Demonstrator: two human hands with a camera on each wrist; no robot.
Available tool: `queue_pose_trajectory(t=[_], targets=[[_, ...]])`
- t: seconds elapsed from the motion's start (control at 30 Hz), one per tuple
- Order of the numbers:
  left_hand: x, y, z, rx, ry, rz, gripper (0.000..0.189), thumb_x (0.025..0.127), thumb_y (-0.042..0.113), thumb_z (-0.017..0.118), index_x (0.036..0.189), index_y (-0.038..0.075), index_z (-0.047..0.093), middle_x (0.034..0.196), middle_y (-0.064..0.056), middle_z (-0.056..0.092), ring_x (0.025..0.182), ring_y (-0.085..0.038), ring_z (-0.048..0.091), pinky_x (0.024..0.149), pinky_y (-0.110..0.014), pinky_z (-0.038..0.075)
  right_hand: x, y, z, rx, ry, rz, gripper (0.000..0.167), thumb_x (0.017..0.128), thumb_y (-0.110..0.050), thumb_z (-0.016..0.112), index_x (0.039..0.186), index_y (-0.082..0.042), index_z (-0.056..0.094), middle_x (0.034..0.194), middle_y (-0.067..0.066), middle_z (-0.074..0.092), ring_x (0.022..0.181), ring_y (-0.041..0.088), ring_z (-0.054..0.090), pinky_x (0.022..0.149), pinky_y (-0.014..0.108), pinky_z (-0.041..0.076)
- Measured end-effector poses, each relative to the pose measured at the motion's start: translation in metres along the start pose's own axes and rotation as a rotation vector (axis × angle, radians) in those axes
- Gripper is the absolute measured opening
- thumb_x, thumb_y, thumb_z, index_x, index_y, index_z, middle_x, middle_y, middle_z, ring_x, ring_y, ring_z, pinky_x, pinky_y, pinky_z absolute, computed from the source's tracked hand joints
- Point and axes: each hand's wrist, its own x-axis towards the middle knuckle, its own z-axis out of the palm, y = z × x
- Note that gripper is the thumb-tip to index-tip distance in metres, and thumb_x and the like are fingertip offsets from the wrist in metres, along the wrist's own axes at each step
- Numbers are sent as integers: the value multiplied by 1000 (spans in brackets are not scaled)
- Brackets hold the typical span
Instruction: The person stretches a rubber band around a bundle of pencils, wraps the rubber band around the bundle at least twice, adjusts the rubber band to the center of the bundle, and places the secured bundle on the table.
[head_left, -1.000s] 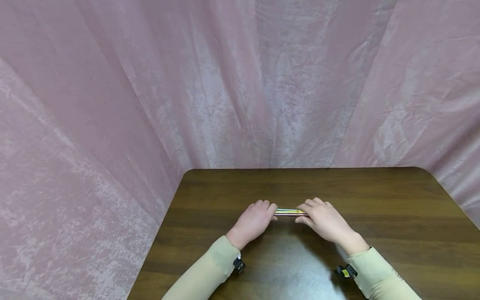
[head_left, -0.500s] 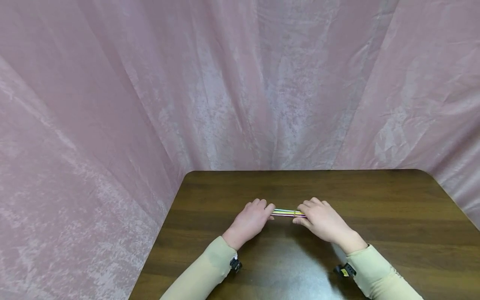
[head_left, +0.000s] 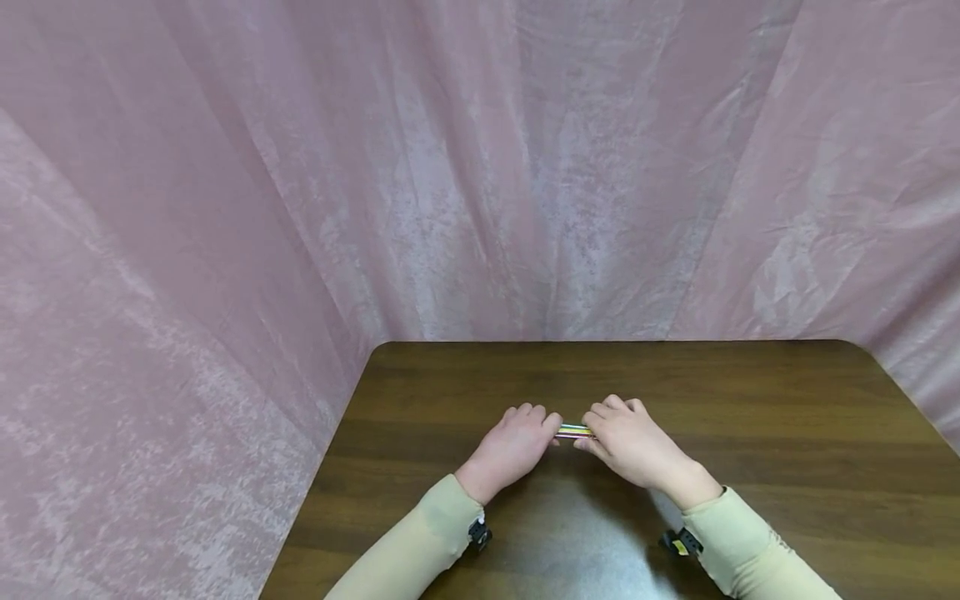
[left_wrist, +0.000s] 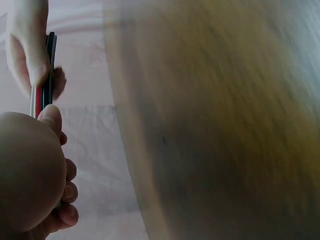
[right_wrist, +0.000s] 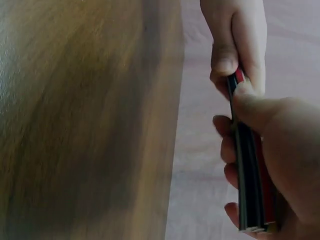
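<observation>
A bundle of long thin sticks (head_left: 574,431) in several colours is held level above the table by both hands. My left hand (head_left: 513,443) grips one end, its fingers curled round the sticks. On the other end, my right hand (head_left: 633,443) has its thumb near the viewer's side and its fingers wrapped over the far side. Only a short stretch of the bundle shows between them in the head view. Dark, red and pale sticks (right_wrist: 252,185) run through the right palm in the right wrist view, their near ends flush. The left thumb (left_wrist: 51,117) presses along the bundle.
A brown wooden table (head_left: 787,417) with rounded far corners lies under the hands. Pink velvety curtains (head_left: 480,167) hang behind it and along the left side. A small black wrist camera (head_left: 681,542) sits on the right sleeve, another camera (head_left: 480,534) on the left.
My right hand has shifted left and my left hand has edged right, so the visible stretch between them is shorter. The yellow tie around the bundle is now mostly covered by my right hand.
</observation>
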Motion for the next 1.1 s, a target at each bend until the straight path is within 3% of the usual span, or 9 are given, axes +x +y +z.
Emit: queue_pose_trajectory(t=[0.1, 0.2, 0.37, 0.57, 0.67, 0.83, 0.9, 1.1], targets=[[1, 1, 2, -1, -10, 0, 28, 104, 45, 67, 105, 17, 60, 88, 2, 59, 76, -17, 55, 68, -30, 37, -1, 4, 0, -7, 32, -22, 28, 95, -43, 79, 101, -17, 71, 96, -6, 65, 96, 22, 58, 81, 49, 45], [0, -3, 2, -1, -21, -28, 28, 103, 44, 69, 103, 17, 60, 87, 2, 60, 77, -18, 56, 70, -31, 36, -4, 11, -1, 15, 86, 10, 33, 89, -42, 86, 108, -18, 76, 101, -6, 68, 98, 22, 59, 81, 50, 45], [0, -2, 1, 13, -26, -37, 29, 101, 44, 71, 100, 17, 60, 86, 2, 61, 76, -18, 58, 68, -30, 34, -8, 17, 0, 17, 128, -16, 24, 90, -39, 87, 101, -20, 78, 96, -9, 67, 95, 20, 59, 77, 47, 46], [3, 9, 0, 40, -24, 16, 30, 104, 47, 67, 100, 18, 60, 85, 4, 61, 73, -15, 55, 66, -27, 29, -5, 12, 13, 42, 132, -62, 24, 90, -40, 86, 97, -18, 78, 92, -9, 63, 91, 18, 57, 76, 43, 46], [2, 10, 4, 12, -53, 18, 29, 105, 46, 65, 102, 18, 60, 86, 4, 61, 74, -15, 55, 67, -28, 31, -5, 11, 15, 64, 117, -56, 26, 90, -42, 85, 99, -18, 79, 93, -10, 65, 92, 18, 58, 77, 43, 46], [-2, 6, 7, -70, -99, -44, 25, 104, 43, 67, 104, 19, 60, 90, 2, 61, 81, -19, 56, 65, -30, 35, -9, 17, 11, 99, 95, -6, 27, 87, -43, 88, 101, -21, 81, 96, -11, 68, 95, 17, 59, 78, 41, 44], [-2, 5, 7, -76, -100, -56, 24, 104, 43, 66, 105, 19, 60, 92, 1, 60, 83, -19, 55, 65, -30, 36, -9, 19, 9, 90, 98, -9, 24, 87, -41, 89, 99, -21, 82, 95, -11, 68, 95, 17, 59, 77, 41, 44], [5, 10, 7, -5, -42, -8, 26, 104, 43, 69, 104, 18, 61, 90, 1, 60, 79, -17, 56, 62, -29, 42, -8, 18, 11, 70, 122, -59, 19, 89, -34, 89, 96, -18, 81, 93, -8, 67, 92, 18, 59, 75, 42, 46]])
